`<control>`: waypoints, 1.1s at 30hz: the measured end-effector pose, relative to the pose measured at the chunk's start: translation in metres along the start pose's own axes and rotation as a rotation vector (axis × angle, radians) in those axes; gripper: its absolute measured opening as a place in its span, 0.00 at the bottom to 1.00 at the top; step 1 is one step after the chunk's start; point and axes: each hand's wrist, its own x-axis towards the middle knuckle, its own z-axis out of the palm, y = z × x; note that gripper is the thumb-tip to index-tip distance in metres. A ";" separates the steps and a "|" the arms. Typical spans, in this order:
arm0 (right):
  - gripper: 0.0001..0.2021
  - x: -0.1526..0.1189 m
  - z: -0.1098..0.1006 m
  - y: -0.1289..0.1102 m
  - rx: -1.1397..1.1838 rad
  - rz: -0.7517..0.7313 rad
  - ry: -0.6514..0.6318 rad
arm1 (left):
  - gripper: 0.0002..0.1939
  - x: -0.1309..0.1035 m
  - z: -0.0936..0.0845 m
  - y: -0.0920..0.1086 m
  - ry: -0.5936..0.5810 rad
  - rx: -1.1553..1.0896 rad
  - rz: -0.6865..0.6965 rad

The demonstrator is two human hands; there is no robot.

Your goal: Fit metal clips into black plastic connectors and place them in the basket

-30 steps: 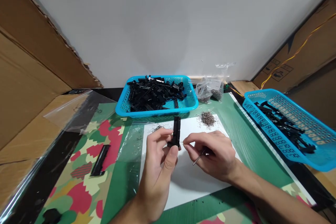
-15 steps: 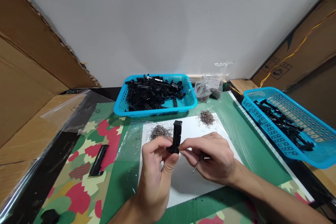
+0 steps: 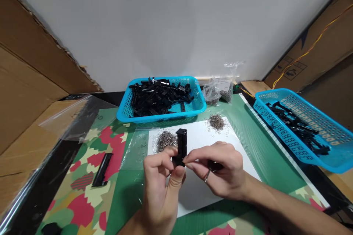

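A black plastic part (image 3: 182,144), long and narrow with a wider flat top end, stands upright in my left hand (image 3: 162,180). The thumb and fingers of that hand grip its lower end. My right hand (image 3: 220,167) is closed, its thumb and index fingertip pinched against the part's lower right edge. Whatever lies between those two fingertips is too small to make out. Tucked under the right hand's other fingers is a thin metal rod tool (image 3: 207,174), with most of it hidden. Behind the left fingers lies a pile of tiny metal springs or wire pieces (image 3: 166,140).
A white sheet (image 3: 198,200) lies beneath my hands, with a second small metal pile (image 3: 216,122) on it. Blue baskets of black parts stand behind (image 3: 161,119) and at right (image 3: 286,141). Another black part (image 3: 102,169) lies left. Filled clear bags (image 3: 224,91) sit behind.
The black part has turned a little in my left hand and sits slightly further left. Both hands have shifted slightly left, with the right fingertips still at its lower edge.
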 end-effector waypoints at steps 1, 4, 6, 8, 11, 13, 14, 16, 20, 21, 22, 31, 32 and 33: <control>0.07 0.001 -0.001 0.001 0.021 0.008 -0.013 | 0.09 0.000 0.001 0.001 -0.009 -0.018 -0.024; 0.08 0.005 -0.004 0.003 0.043 -0.001 -0.034 | 0.08 0.002 0.003 0.005 -0.044 -0.083 -0.102; 0.07 0.007 -0.008 0.005 0.009 -0.016 -0.040 | 0.08 0.003 0.005 0.008 -0.047 -0.120 -0.155; 0.06 0.008 -0.011 0.007 -0.060 -0.008 -0.030 | 0.08 0.005 0.006 0.011 -0.033 -0.128 -0.209; 0.11 0.010 -0.017 0.013 -0.163 -0.012 -0.014 | 0.10 0.008 0.006 0.014 -0.049 -0.144 -0.282; 0.10 0.009 -0.021 0.019 -0.226 -0.105 -0.056 | 0.10 0.011 0.006 0.016 -0.086 -0.175 -0.330; 0.08 0.009 -0.023 0.021 -0.276 -0.173 -0.087 | 0.10 0.013 0.007 0.017 -0.107 -0.192 -0.355; 0.07 0.007 -0.028 0.025 -0.412 -0.309 -0.147 | 0.11 0.017 0.007 0.018 -0.162 -0.225 -0.411; 0.08 0.004 -0.035 0.027 -0.593 -0.411 -0.193 | 0.11 0.024 0.001 0.016 -0.252 -0.122 -0.436; 0.08 0.004 -0.036 0.027 -0.602 -0.407 -0.192 | 0.11 0.026 -0.001 0.015 -0.259 -0.028 -0.398; 0.08 0.004 -0.037 0.028 -0.605 -0.397 -0.189 | 0.12 0.027 -0.004 0.014 -0.268 0.077 -0.331; 0.07 0.005 -0.046 0.034 -0.570 -0.268 -0.284 | 0.10 0.035 -0.014 0.004 -0.257 0.760 0.297; 0.04 0.005 -0.046 0.033 -0.534 -0.224 -0.285 | 0.10 0.035 -0.014 0.003 -0.259 0.783 0.338; 0.04 0.006 -0.047 0.032 -0.496 -0.171 -0.265 | 0.10 0.035 -0.014 0.002 -0.267 0.802 0.364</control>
